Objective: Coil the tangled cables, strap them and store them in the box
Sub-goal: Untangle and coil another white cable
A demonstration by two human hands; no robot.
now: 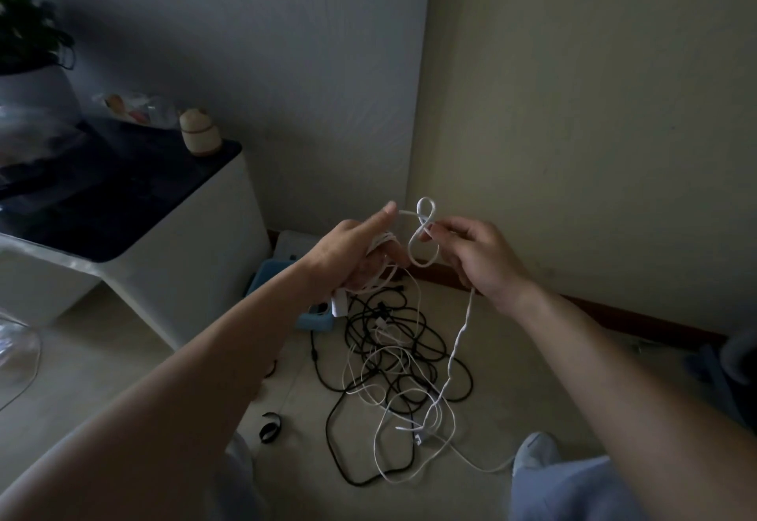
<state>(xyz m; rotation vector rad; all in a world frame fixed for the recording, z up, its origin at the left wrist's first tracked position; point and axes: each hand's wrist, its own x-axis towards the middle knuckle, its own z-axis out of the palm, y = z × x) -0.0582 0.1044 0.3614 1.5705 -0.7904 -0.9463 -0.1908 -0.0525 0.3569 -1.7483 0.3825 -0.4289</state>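
My left hand (360,250) holds several turns of a white cable (424,233) wound round its fingers, with the thumb stretched up. My right hand (477,258) pinches the same cable close by, where it twists into a figure-eight loop between the hands. From the right hand the cable hangs down in a twisted strand to a tangle of black and white cables (393,369) on the floor. A black strap (269,429) lies on the floor left of the tangle. A light blue box (266,276) sits on the floor behind my left wrist, mostly hidden.
A white low table with a dark top (135,209) stands at the left, with a small jar (198,133) and a potted plant (28,41) on it. Walls meet in a corner behind the hands. My knee and foot (536,451) are at the lower right.
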